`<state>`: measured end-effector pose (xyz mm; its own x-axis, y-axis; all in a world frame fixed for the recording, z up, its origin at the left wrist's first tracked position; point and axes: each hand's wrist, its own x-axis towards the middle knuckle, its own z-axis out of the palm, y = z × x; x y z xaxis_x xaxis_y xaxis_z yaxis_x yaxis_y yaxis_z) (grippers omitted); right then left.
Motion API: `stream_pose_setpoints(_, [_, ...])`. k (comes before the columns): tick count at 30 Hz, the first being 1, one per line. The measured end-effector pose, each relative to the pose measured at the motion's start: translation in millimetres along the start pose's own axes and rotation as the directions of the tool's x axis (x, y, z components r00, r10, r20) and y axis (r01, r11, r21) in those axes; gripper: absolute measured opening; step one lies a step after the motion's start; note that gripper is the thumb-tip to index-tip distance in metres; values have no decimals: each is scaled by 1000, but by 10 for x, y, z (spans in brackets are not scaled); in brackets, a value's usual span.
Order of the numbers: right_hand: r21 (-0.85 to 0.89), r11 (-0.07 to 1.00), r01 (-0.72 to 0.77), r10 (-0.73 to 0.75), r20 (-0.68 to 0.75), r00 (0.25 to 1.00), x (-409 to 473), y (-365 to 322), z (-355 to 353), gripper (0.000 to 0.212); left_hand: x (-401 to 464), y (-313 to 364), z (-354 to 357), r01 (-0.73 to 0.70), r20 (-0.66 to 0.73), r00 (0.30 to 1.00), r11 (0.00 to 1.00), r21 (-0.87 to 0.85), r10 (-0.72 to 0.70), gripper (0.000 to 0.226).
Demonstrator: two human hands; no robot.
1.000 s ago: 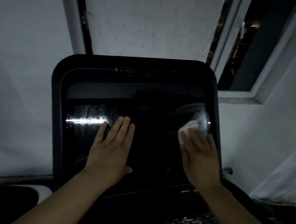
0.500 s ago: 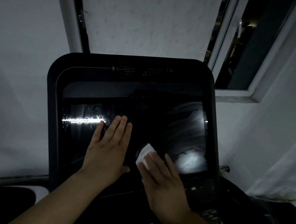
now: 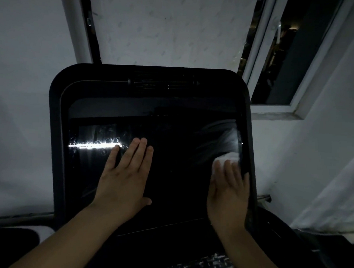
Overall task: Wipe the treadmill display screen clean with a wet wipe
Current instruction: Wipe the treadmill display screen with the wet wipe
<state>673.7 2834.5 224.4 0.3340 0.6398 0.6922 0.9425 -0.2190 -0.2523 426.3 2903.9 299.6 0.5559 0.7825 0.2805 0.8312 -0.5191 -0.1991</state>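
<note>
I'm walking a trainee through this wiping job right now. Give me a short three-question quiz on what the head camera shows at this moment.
1. True or false: the left hand lies flat on the display screen with nothing under it.
2. Multiple choice: where on the screen is the wet wipe? A) by the left edge B) dead centre C) by the right edge
3. Fill in: the wipe is pressed to the glass under the fingers of the ___ hand.

Key
1. True: the palm and fingers lie flat on the glass, with no cloth in view.
2. C: it sits close to the right bezel.
3. Right.
</note>
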Motion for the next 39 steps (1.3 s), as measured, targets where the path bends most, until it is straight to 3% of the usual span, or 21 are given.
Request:
stream_pose_setpoints(2, [14,985,174,-174,12,985,-274,-272,58,50,0,5,-3,7,1,1000,1000,2,-7,132])
stream_pose_setpoints(5, [110,883,457,-461,11,887,-653,-567,122,41,9,-24,30,-17,-30,999,1000,-21,16,135])
stream_pose_setpoints(8, [71,833,549,-552,42,833,-625,-364,83,39,7,-41,31,-21,-38,999,1000,-18,20,137])
stream_pose_setpoints(11, [-17,906,422,-418,103,902,-357,105,-21,49,14,-9,27,-19,-11,1000,1000,-20,18,134])
stream_pose_setpoints(13, [-70,976,206,-199,98,975,-202,357,-90,52,19,9,-2,-16,3,1000,1000,5,16,132])
stream_pose_setpoints(15, [-50,998,32,-29,77,997,-188,361,-105,54,15,16,-20,-6,22,1000,1000,17,5,131])
stream_pose_setpoints(17, [-18,997,75,-74,59,996,-351,162,-61,54,7,18,-16,3,25,1000,1000,26,-4,131])
stream_pose_setpoints(20, [80,931,356,-361,73,930,-734,-95,33,47,20,19,9,-13,-39,999,1000,-10,12,134])
stream_pose_setpoints(22, [78,895,439,-445,96,891,-749,-5,16,44,-1,12,24,-26,-50,998,1000,1,26,137])
stream_pose_setpoints(24, [-4,929,371,-367,123,922,-627,201,-45,48,-60,-20,28,-28,-84,996,1000,7,29,139])
stream_pose_setpoints(26, [-58,981,186,-179,110,978,-486,419,-121,51,-137,-75,45,-22,-109,994,1000,-4,21,138])
stream_pose_setpoints(29, [-35,999,-29,31,68,997,-495,411,-130,53,-225,-145,110,-5,-82,997,1000,8,6,138])
stream_pose_setpoints(30, [-20,1000,-10,11,60,998,-579,313,-86,53,-238,-159,142,-1,-71,998,1000,11,1,139])
stream_pose_setpoints(32, [34,983,183,-184,61,981,-826,141,25,50,-247,-165,185,10,-55,998,1000,23,-9,139])
stream_pose_setpoints(34, [66,925,375,-380,107,919,-906,142,35,47,-230,-167,187,12,-40,999,999,29,-11,139])
stream_pose_setpoints(35, [37,913,407,-408,130,904,-863,224,9,46,-220,-165,178,10,-32,999,999,37,-9,139])
stream_pose_setpoints(36, [-13,926,378,-372,145,917,-806,319,-30,47,-217,-160,171,7,-25,1000,999,47,-6,138])
stream_pose_setpoints(39, [-82,995,60,-50,116,992,-660,545,-127,52,-246,-155,158,0,-40,999,999,53,2,134])
